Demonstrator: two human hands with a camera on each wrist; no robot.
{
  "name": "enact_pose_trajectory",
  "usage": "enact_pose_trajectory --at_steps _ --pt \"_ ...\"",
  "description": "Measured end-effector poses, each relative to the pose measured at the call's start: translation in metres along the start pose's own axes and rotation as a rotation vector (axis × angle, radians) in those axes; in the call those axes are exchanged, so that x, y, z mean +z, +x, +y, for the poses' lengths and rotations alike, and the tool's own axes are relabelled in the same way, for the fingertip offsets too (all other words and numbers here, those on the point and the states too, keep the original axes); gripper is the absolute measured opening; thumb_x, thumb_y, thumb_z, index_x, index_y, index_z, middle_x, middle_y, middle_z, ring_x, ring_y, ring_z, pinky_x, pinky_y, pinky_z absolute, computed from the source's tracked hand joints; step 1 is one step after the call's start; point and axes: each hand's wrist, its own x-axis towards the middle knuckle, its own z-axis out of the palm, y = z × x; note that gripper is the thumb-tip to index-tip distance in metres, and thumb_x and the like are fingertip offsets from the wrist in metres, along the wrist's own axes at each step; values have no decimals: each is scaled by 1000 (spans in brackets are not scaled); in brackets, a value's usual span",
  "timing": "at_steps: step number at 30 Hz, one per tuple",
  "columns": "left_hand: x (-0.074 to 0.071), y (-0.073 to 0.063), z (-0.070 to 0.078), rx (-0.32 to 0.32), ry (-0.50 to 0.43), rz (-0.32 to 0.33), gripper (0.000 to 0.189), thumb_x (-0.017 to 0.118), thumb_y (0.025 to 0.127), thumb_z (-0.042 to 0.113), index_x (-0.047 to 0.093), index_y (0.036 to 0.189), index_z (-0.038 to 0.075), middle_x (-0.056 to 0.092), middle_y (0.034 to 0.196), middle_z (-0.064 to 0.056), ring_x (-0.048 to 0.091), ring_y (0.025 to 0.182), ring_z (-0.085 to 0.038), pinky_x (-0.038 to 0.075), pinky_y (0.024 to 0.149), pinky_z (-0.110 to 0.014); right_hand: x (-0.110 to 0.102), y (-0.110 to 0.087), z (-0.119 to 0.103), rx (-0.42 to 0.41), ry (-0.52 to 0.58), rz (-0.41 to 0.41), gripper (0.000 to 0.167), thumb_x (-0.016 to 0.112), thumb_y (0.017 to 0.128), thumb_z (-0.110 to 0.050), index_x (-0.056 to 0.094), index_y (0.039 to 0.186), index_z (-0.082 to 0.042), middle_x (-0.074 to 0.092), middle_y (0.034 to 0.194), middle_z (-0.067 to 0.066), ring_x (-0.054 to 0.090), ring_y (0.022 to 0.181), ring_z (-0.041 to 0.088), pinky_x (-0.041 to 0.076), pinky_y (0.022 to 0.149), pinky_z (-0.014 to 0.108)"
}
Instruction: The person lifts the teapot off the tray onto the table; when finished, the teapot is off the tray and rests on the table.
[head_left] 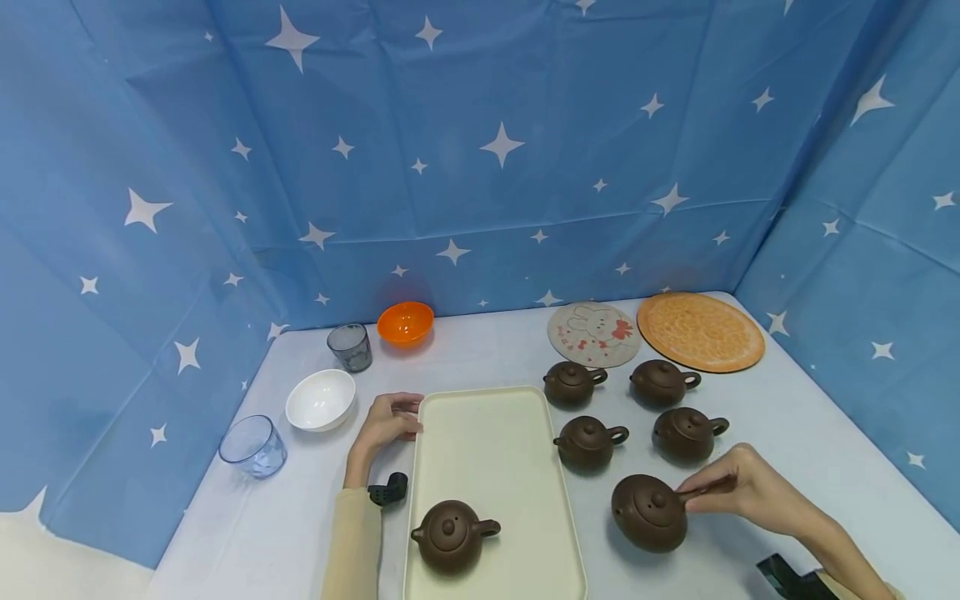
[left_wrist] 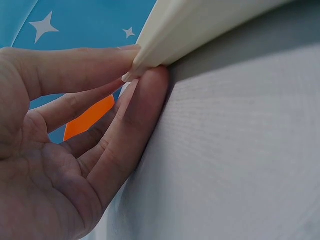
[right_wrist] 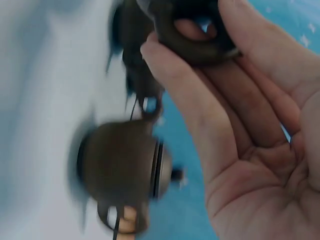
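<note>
My right hand (head_left: 753, 493) pinches the looped handle (right_wrist: 187, 47) of a dark brown teapot (head_left: 649, 513), which is tilted over the white table with its shadow beneath. My left hand (head_left: 386, 429) grips the left rim of a cream rectangular tray (head_left: 491, 450). In the left wrist view, thumb and forefinger pinch the tray's edge (left_wrist: 162, 37). A second brown teapot (head_left: 450, 537) stands upright on the tray's near part, handle to the right. Several matching teapots (head_left: 587, 443) stand right of the tray; one teapot (right_wrist: 120, 162) shows blurred in the right wrist view.
Left of the tray are a blue glass (head_left: 255, 447), a white bowl (head_left: 321, 401), a grey glass (head_left: 351, 348) and an orange bowl (head_left: 406, 324). Behind the teapots lie a rabbit-print mat (head_left: 592, 333) and an orange round mat (head_left: 701, 332). A starry blue curtain (head_left: 465, 192) bounds the table.
</note>
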Motion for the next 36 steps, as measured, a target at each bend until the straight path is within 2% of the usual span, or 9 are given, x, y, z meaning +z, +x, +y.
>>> enact_pose_trajectory --at_steps 3,7,14,26,36 --pt "0 -1 2 -6 -4 0 53 66 71 -12 59 123 -8 62 107 -23 66 74 -18 61 63 -35 -14 -14 8 17 1 -8 20 71 77 7 76 95 -3 75 88 -1 69 76 6 57 57 25" --pt "1 -3 3 0 -13 -7 54 66 70 -12 57 123 -10 61 109 -26 66 75 -19 61 64 -37 -29 -30 16 55 -4 -13 18 69 81 4 76 96 -4 75 88 -1 69 77 9 57 58 25" --pt "1 -3 2 -1 -19 -10 53 66 69 -13 59 122 -9 62 107 -25 68 74 -20 61 64 -36 -48 -49 29 93 -7 -2 21 66 83 6 76 98 -3 75 91 0 70 84 6 57 63 20" --pt "1 -3 2 -14 -27 0 52 65 68 -13 61 120 -7 64 102 -20 68 73 -21 61 64 -36 -59 -65 50 122 -4 20 23 63 83 10 76 98 -4 74 93 -4 69 84 5 57 63 20" --pt "2 -2 2 -7 -30 2 52 66 68 -13 61 120 -7 64 102 -20 67 73 -20 61 64 -36 -59 -68 59 141 21 20 23 63 84 10 76 98 -2 74 93 -3 69 84 6 58 64 21"
